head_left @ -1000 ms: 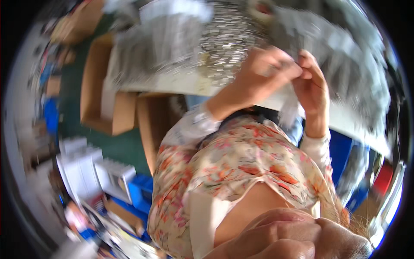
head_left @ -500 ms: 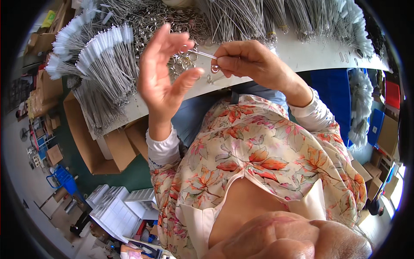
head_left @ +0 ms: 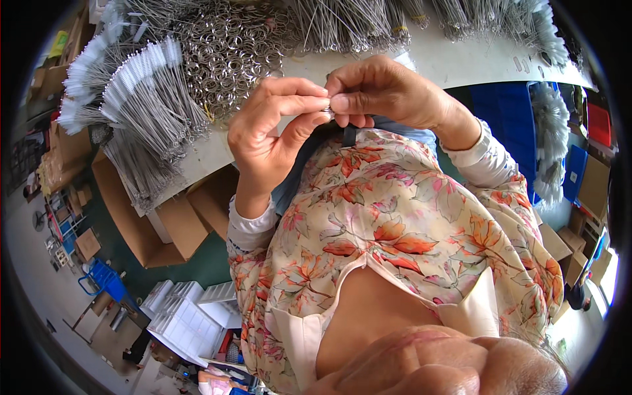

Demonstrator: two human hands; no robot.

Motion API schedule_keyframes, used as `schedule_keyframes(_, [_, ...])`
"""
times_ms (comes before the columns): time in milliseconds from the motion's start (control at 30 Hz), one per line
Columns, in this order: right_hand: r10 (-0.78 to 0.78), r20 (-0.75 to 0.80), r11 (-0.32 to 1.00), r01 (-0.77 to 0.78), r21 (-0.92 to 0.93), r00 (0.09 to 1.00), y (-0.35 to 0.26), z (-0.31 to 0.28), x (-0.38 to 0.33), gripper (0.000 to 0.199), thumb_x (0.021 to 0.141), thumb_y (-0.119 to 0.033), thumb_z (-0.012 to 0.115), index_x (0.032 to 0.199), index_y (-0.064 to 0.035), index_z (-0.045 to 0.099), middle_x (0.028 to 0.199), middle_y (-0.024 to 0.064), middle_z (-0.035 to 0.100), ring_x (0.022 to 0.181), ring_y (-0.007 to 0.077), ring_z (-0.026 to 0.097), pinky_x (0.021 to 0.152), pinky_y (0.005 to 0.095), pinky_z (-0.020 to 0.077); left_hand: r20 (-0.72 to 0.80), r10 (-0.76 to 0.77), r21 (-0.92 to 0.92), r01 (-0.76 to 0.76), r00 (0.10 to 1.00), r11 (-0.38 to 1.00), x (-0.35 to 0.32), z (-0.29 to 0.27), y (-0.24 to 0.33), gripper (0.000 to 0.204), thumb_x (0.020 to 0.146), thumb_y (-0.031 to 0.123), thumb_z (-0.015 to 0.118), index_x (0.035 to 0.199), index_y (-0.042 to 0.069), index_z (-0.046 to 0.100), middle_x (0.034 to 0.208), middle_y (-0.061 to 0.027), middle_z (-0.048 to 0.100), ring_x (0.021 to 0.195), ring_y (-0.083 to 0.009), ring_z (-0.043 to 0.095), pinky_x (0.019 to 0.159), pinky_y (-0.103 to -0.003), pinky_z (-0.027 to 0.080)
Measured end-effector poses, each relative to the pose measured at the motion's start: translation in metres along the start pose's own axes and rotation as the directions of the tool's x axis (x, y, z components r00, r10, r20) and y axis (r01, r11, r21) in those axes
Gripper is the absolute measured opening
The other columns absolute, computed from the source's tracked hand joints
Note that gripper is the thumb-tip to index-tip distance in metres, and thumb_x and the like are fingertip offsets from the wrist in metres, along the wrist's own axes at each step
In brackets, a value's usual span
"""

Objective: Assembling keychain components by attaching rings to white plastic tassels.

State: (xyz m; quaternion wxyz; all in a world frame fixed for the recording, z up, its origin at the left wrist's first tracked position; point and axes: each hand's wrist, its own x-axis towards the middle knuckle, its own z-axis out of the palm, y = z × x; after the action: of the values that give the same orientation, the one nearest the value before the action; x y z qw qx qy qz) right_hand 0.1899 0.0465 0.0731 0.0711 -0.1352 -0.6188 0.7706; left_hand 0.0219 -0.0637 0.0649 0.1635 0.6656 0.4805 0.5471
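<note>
In front of my chest, my left hand (head_left: 275,128) and my right hand (head_left: 388,95) meet at the fingertips. Both pinch a small metal ring (head_left: 328,112), and most of it is hidden by the fingers. Whether a wire is threaded on it cannot be seen. Beyond my left hand lies a heap of loose metal rings (head_left: 227,59) on the white table (head_left: 421,62). To its left are piled wire-handled brushes (head_left: 148,85) with white bristles, their looped wire ends toward me.
More bundles of wire brushes (head_left: 355,23) lie along the far side of the table. Cardboard boxes (head_left: 155,230) stand on the floor at the left, near white plastic crates (head_left: 187,322). At the right, brushes (head_left: 548,145) hang beside a blue bin (head_left: 503,138).
My left hand has closed from spread fingers to a pinch and moved right to meet my right hand. The ring and thin metal rod seen in my right hand are now mostly covered.
</note>
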Motion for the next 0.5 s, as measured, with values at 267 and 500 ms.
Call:
schedule_keyframes(267, [0.275,-0.107,0.908,-0.294,-0.297,0.956,0.009,-0.032,-0.052,0.020,0.088,-0.019,0.055,0.088,0.0010,0.061,0.074,0.0022,0.060,0.063,0.0076,0.055,0.056,0.0216,0.0440,0.126,-0.133,0.013,0.132,0.983,0.991,-0.015,0.036,-0.010,0.020,0.074,0.013,0.071,0.090,0.006,0.061,0.081,-0.0044,0.059,0.070,-0.0154,0.058,0.060,-0.027,0.047])
schedule_keyframes(500, [-0.286,-0.570,0.002,-0.595,-0.804,0.770,0.070,-0.132,-0.126,0.011,0.084,-0.010,0.052,0.086,-0.0031,0.060,0.081,0.0093,0.063,0.072,0.0276,0.063,0.061,0.0375,0.0480,-0.060,-0.553,0.468,0.513,0.831,0.720,-0.069,0.018,-0.053,0.018,0.080,0.020,0.067,0.083,0.004,0.061,0.060,-0.0069,0.058,0.050,-0.0168,0.057,0.048,-0.029,0.045])
